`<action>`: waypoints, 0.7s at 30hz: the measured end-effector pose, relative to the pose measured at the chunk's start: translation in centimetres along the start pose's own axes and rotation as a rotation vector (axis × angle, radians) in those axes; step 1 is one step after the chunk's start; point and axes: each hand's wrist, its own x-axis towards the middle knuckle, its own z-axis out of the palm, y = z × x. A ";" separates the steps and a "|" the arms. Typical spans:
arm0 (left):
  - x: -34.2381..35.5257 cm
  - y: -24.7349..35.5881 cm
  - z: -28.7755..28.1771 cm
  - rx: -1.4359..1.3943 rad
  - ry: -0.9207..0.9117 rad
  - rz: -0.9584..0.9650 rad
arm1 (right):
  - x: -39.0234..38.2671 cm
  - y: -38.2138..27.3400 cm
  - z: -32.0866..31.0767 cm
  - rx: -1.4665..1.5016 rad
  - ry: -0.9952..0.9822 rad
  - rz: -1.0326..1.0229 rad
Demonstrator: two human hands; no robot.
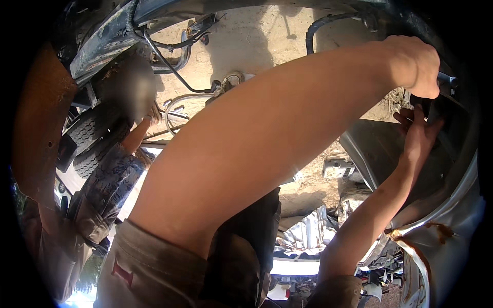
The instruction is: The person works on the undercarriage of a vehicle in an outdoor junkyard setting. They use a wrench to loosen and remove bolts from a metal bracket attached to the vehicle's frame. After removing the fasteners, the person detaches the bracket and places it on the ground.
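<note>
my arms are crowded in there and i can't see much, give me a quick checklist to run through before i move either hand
1. Left hand grip: cannot tell. The fingers look curled, but anything inside them is hidden.
2. Right hand contact: cannot tell. Its fingers are spread just below the left hand in the picture, against a dark background.
3. Clear view of the work spot: not ok. The left hand and deep shadow hide much of it.
4. Right forearm clearance from the rust-marked silver metal panel: cannot tell. They look close here.
5. Other person clear of both hands: ok, over at the left.
</note>
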 end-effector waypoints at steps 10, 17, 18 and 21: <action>2.1 0.5 4.1 -0.141 0.141 0.001 | -1.3 -1.2 -0.7 0.836 -0.111 0.013; 1.4 1.4 0.1 -0.324 0.111 0.026 | -2.7 -5.9 0.7 0.735 0.024 -0.127; 0.7 1.3 0.3 -0.309 0.090 0.047 | -2.7 -6.3 0.8 0.743 0.080 -0.135; -8.7 1.0 -1.3 -0.271 0.151 -0.007 | -2.7 -5.1 2.5 0.560 0.216 -0.319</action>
